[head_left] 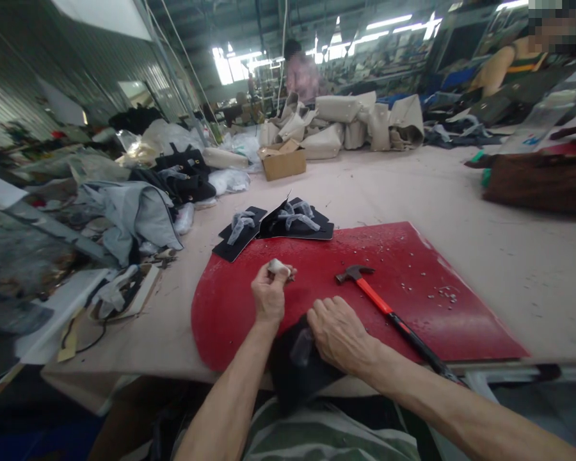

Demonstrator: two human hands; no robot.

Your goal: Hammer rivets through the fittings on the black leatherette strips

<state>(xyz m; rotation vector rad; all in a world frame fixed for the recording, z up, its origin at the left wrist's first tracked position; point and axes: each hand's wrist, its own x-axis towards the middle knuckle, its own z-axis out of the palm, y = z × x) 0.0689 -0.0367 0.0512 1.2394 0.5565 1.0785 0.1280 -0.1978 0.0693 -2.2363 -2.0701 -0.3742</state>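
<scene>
Above the red board [249, 320], my left hand [270, 291] pinches a small whitish bundle [277, 266] that looks like wrapped plastic; its kind is unclear. My right hand [338, 333] is closed on the upper edge of a black panel [292, 374], which hangs over the table's front edge toward my lap. A piece of clear plastic lies on that panel. To the right of my hands, a claw hammer [377, 298] with an orange and black handle rests on the board. Several small metal bits [446, 294] are scattered there.
Black panels with plastic-wrapped parts [292, 218] lie at the board's back edge. Farther back are a cardboard box [283, 161] and beige bags [345, 121]. A brown bag [542, 182] is at right; grey material [139, 211] is heaped left. Other people are beyond the table.
</scene>
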